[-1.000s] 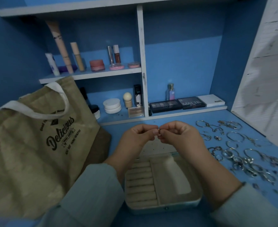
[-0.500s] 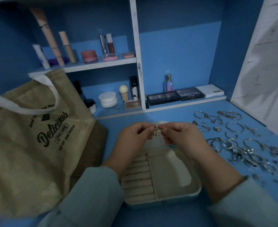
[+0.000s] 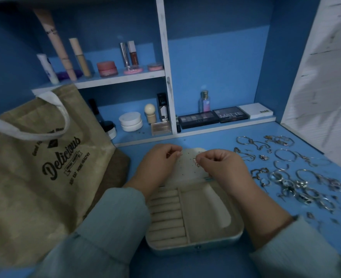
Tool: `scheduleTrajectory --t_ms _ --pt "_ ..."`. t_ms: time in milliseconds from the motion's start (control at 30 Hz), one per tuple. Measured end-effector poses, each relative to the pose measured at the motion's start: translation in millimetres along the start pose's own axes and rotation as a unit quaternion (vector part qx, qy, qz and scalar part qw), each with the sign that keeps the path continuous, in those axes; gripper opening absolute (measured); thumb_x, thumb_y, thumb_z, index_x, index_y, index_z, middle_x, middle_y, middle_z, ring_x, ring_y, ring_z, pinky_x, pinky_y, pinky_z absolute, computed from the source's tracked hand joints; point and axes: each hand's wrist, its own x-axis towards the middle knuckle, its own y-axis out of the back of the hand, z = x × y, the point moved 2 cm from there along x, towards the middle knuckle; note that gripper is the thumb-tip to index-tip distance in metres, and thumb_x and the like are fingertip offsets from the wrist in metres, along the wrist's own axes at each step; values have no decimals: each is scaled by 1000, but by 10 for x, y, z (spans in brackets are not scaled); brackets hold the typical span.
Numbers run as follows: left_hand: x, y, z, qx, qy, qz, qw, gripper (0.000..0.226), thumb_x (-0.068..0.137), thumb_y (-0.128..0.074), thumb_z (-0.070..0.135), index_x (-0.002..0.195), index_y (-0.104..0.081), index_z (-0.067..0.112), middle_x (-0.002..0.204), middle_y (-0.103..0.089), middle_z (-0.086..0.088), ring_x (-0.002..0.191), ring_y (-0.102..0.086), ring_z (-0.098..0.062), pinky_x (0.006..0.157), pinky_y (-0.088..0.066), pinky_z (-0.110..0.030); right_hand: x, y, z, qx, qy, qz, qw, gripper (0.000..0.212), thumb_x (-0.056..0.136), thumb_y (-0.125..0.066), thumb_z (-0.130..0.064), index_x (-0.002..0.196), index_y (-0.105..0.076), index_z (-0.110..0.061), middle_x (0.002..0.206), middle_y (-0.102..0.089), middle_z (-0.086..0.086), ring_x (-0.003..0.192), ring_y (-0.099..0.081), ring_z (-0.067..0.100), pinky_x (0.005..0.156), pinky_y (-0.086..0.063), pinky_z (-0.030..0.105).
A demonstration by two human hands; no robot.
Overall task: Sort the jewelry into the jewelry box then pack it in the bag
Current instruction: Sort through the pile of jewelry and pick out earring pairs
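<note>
The cream jewelry box [image 3: 205, 217] lies open on the blue desk, its perforated lid panel [image 3: 185, 167] laid flat at the back. My right hand [image 3: 219, 163] pinches a small sparkly earring [image 3: 196, 161] just over that panel. My left hand [image 3: 159, 159] pinches a tiny piece, seemingly the earring's back, at the panel's left edge. Rows of ring rolls fill the box's left side; the right compartment holds nothing visible. Several silver rings and earrings [image 3: 286, 177] lie spread on the desk to the right. The burlap tote bag [image 3: 35, 177] stands at the left.
Shelves behind hold cosmetics: tubes and jars [image 3: 105, 67] above, cream pots [image 3: 130, 121] and eyeshadow palettes [image 3: 213, 117] below. A white wall panel [image 3: 326, 87] borders the desk on the right.
My hands have come apart: the earring stays with the right hand, the small piece with the left. Both have lowered toward the lid panel.
</note>
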Motion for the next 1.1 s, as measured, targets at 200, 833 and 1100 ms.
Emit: scheduleTrajectory --t_ms 200,833,1100 --pt "214 -58 -136 257 10 -12 966 32 99 -37 26 123 -56 21 133 -46 -4 125 -39 -26 106 -30 -40 12 -6 33 -17 13 13 1000 6 82 -69 -18 80 -71 -12 63 -60 -4 52 -49 1 46 -39 5" --pt "514 169 57 149 57 -150 976 32 100 -39 23 127 -56 17 134 -52 1 118 -47 -12 90 -31 -19 39 -3 65 -17 10 29 999 7 80 -70 -20 74 -68 -20 63 -60 -8 51 -51 -3 46 -38 4" --pt "551 126 80 177 40 -158 971 24 92 -56 30 111 -66 20 116 -63 4 90 -50 -4 78 -37 -19 43 10 67 -20 20 27 999 5 80 -70 -18 75 -69 -16 59 -57 -10 46 -48 -11 44 -36 3"
